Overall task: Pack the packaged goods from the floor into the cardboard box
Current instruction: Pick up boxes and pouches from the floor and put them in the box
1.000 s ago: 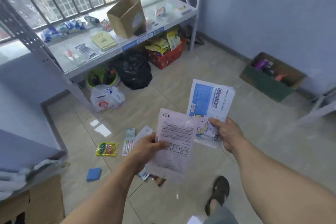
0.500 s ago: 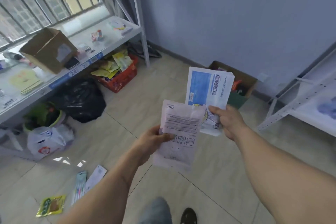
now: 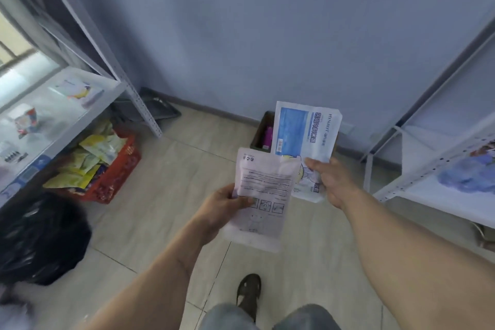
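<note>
My left hand (image 3: 225,206) grips a pale pink printed packet (image 3: 263,190) by its left edge, held upright at chest height. My right hand (image 3: 330,179) pinches the lower part of a blue and white packet (image 3: 306,134), which stands upright just behind and right of the pink one. Behind both packets, against the far wall, stands the open cardboard box (image 3: 261,128); only its left side shows, with a pink item inside. The blue packet hides the remainder of the box.
A grey metal shelf (image 3: 80,104) runs along the left, with a red basket (image 3: 117,171) of yellow packets under it and a black bag (image 3: 40,238) on the floor. Another white shelf (image 3: 439,163) stands at the right. My foot (image 3: 249,295) is on the tiled floor.
The view has swung right and moved toward the far wall. The cardboard box now lies straight ahead behind the packets. The goods on the floor have left the view. Both hands hold their packets as before.
</note>
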